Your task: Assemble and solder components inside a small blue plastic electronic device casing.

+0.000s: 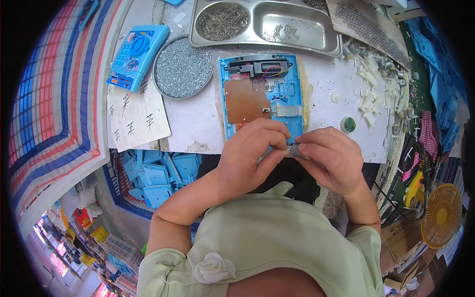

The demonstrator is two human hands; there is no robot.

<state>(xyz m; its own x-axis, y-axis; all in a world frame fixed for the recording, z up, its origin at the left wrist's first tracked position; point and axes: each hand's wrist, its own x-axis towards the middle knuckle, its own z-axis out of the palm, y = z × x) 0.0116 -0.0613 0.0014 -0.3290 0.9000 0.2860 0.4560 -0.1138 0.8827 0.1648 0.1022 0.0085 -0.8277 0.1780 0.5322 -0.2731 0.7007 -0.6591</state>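
Note:
My right hand point(335, 157) pinches a small grey cylindrical part point(297, 151) between thumb and fingertips. My left hand point(253, 152) meets it from the other side, thumb and forefinger pressed together at the part's end. Whether a second small piece sits in the left fingertips is hidden. Both hands are over the near edge of an open blue plastic housing point(288, 129), which lies on the table. Inside the housing are a brown circuit board point(246, 100), a black module point(260, 68) with red and yellow wires, and a clear plastic piece point(288, 110).
A round tray of small screws point(183, 67) and a closed blue case point(138, 57) stand left. A steel compartment tray point(297, 42) with small metal parts is behind. White plastic pieces point(370, 91) are heaped right, near a green roll point(348, 124). Blue shells point(156, 178) fill a bin below.

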